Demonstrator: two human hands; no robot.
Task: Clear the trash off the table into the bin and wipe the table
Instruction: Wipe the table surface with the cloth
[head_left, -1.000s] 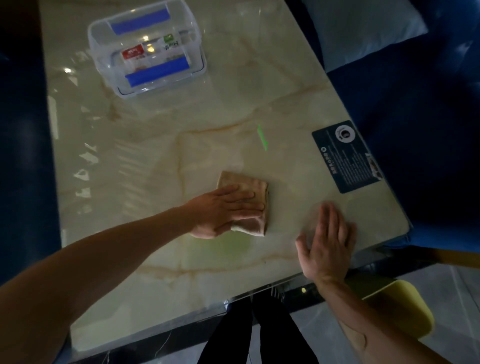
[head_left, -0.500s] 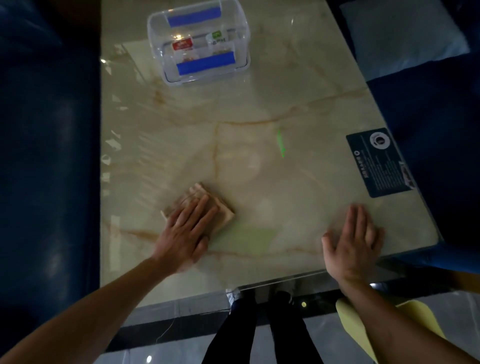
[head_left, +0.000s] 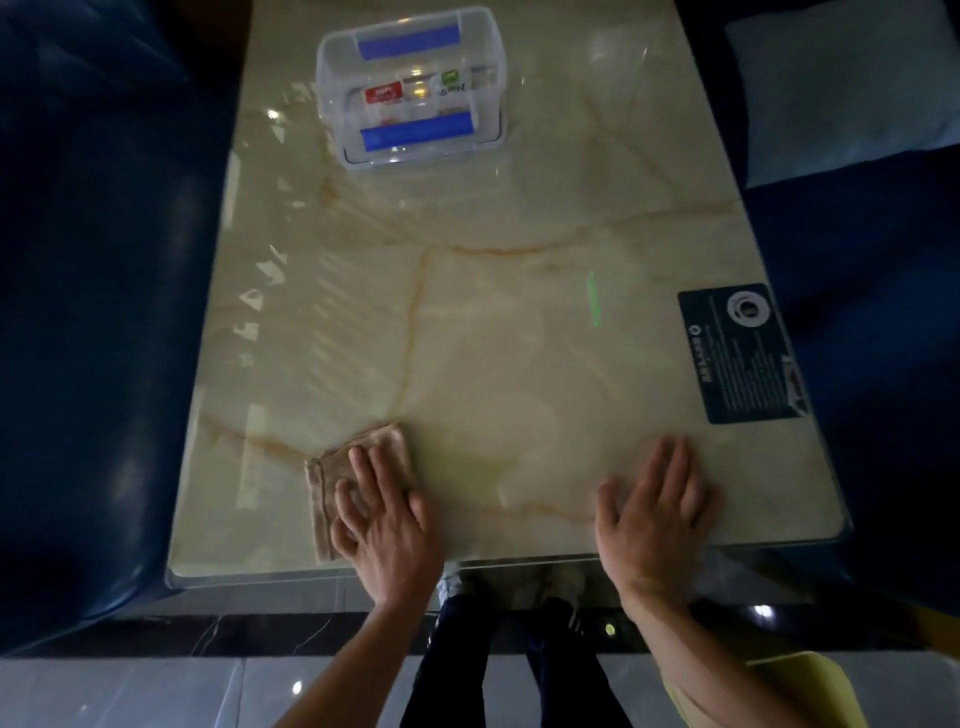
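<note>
A folded tan cloth (head_left: 343, 467) lies flat on the beige marble table (head_left: 519, 338), near its front left corner. My left hand (head_left: 387, 525) presses down on the cloth with the fingers spread over it. My right hand (head_left: 652, 512) rests flat on the bare tabletop near the front edge, fingers apart, holding nothing. No loose trash shows on the table, and no bin is clearly in view.
A clear plastic box with blue clips (head_left: 413, 88) stands at the far end of the table. A dark printed placard (head_left: 743, 353) lies by the right edge. Dark blue sofas (head_left: 93, 312) flank both sides, with a pale cushion (head_left: 841, 83) at right. A yellow object (head_left: 800, 686) sits on the floor.
My left hand has slid the cloth from the table's middle toward the front left, then a little nearer the front edge. My right hand has stayed flat near the front edge.
</note>
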